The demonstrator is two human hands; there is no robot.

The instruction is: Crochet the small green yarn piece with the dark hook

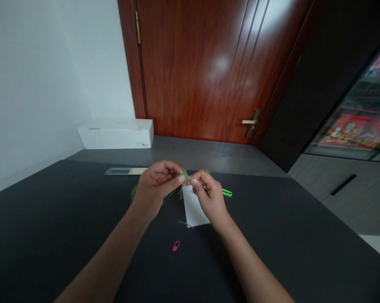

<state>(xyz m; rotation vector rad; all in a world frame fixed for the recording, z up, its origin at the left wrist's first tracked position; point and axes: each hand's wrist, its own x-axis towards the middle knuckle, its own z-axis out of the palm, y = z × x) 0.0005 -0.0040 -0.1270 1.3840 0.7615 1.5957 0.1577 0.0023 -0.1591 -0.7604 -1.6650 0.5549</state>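
Note:
My left hand (155, 183) pinches a small green yarn piece (185, 174) between thumb and fingertips, raised over the dark table. Right beside it, my right hand (209, 191) is closed in a pinch. A small pale glint shows between the two hands at the yarn's edge; what the right fingers hold is too small to make out. Loose green yarn ends hang below the piece. More green yarn (133, 192) shows partly behind my left wrist. A bright green slotted plastic piece (227, 192) sticks out beyond my right hand, its other end hidden.
White paper (194, 208) lies under my right hand, with a cut green yarn strand (185, 223) at its edge. Nearer is a pink stitch marker (176, 245). A clear flat package (117, 171) lies at the back left, before a long white box (117, 136).

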